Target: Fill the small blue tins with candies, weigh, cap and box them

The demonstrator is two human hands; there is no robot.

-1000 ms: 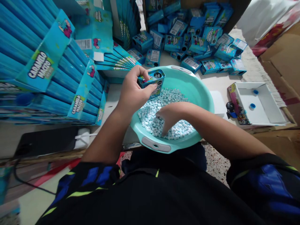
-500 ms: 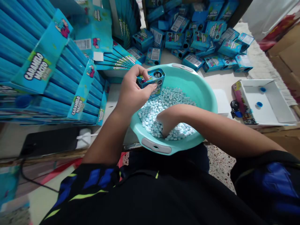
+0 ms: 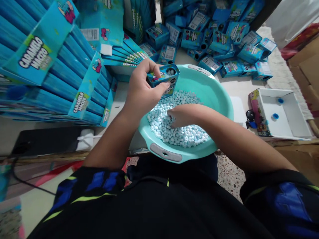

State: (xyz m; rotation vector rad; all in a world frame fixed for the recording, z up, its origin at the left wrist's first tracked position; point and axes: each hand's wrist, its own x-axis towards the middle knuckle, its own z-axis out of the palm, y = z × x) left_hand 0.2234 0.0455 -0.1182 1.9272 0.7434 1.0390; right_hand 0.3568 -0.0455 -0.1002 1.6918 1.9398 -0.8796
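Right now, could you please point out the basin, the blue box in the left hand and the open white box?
Basin [image 3: 214, 91], head view: bare inner wall.
Blue box [image 3: 164, 75], head view: upper face.
Open white box [image 3: 286, 123], head view: bare inside floor.

black flat device [image 3: 46, 142]: table [image 3: 119, 101], left | white corded block [image 3: 85, 139]: its right end | cardboard [image 3: 302, 71]: far right
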